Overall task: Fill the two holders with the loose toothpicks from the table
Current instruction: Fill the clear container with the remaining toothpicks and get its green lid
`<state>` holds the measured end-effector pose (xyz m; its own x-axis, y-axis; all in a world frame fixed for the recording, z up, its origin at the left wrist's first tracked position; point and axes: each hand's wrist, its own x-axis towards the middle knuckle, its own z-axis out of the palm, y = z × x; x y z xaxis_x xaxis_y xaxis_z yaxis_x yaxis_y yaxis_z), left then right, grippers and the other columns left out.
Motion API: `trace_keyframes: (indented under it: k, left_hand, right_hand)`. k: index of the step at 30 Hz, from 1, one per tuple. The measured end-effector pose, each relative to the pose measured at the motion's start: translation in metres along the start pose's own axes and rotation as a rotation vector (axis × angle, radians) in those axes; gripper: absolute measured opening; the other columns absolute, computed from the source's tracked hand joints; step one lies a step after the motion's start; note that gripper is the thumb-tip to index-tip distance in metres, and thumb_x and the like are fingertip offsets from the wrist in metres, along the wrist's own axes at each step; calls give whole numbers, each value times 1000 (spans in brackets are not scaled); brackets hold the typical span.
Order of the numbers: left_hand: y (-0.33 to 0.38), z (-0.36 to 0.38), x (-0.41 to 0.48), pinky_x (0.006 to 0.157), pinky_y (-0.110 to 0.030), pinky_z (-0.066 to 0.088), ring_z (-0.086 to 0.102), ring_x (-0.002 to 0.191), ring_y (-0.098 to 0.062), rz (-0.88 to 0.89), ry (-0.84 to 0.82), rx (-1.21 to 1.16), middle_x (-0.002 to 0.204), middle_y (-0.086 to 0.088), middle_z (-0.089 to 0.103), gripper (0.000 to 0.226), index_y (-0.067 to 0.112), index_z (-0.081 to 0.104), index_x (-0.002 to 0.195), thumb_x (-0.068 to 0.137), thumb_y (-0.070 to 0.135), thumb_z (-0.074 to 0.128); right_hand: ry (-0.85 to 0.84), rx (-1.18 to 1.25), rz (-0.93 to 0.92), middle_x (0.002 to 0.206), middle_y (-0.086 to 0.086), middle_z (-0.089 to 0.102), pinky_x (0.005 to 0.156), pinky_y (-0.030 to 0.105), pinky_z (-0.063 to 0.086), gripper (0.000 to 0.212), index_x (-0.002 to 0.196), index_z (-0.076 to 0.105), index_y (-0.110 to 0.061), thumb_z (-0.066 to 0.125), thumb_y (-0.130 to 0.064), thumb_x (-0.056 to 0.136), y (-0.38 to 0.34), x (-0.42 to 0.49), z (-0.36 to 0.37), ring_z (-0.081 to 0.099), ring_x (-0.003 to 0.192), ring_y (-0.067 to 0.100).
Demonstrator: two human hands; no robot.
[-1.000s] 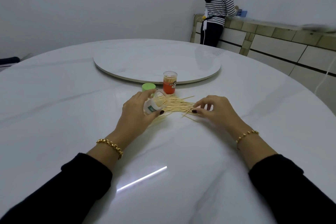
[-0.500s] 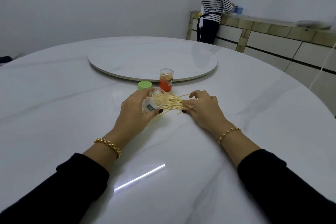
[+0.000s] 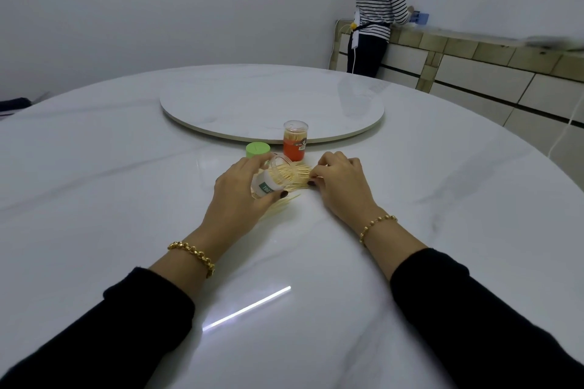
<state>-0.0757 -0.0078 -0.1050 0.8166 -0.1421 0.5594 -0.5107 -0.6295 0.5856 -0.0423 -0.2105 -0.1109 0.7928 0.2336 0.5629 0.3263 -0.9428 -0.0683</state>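
My left hand (image 3: 235, 196) grips a clear toothpick holder with a green label (image 3: 268, 185), tipped on its side with its mouth toward the right. A bunch of loose toothpicks (image 3: 295, 178) lies on the table at that mouth, some reaching inside. My right hand (image 3: 339, 181) has its fingers curled over the right end of the bunch, pinching toothpicks. A few more toothpicks (image 3: 281, 207) lie under my left thumb. The second holder, clear with an orange label (image 3: 295, 140), stands upright behind them, holding toothpicks. A green lid (image 3: 258, 149) rests to its left.
The round white marble table (image 3: 94, 199) carries a raised turntable (image 3: 271, 103) just behind the holders. A person in a striped top (image 3: 377, 9) stands at a tiled counter (image 3: 474, 54) at the back right, facing away.
My right hand has slid left along the table, pushing the toothpicks closer to the mouth of the tipped holder. My left hand stays on the holder.
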Motion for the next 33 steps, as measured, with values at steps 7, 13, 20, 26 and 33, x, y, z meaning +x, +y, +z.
trace_keyframes:
  k: [7,13,20,26,33]
  left_hand:
    - [-1,0,1,94,-48,45,54,104,-14,-14,-7,-4,116,2,60,62,22,52,131,75,35,77]
    - [0,0,1,93,-47,45,53,105,-14,-21,-15,0,117,3,60,62,21,52,131,75,36,77]
    - [6,1,-1,93,-45,45,52,103,-9,-16,-39,-19,116,10,59,61,23,54,129,75,37,78]
    - [11,1,-1,88,-43,49,54,94,-4,-4,-41,-25,105,17,56,71,27,55,126,67,66,60]
    - [10,0,-1,88,-42,50,56,95,-4,-33,-47,-32,107,14,60,75,29,54,128,65,72,59]
  right_hand:
    - [0,115,72,100,2,61,81,35,30,15,95,71,-13,58,-10,91,3,2,0,51,99,22]
    - [118,545,322,88,1,61,71,21,41,9,84,72,-10,64,-8,87,1,6,-3,55,81,15]
    - [126,1052,580,83,-10,67,67,9,43,12,94,71,-13,61,-19,92,-19,21,-28,59,80,-1]
    - [82,1397,662,84,-11,70,66,14,49,13,88,69,-24,57,-22,95,-38,37,-50,64,73,-4]
    - [54,1561,701,92,-2,68,77,27,51,12,94,70,-19,58,-21,93,-52,44,-53,61,81,10]
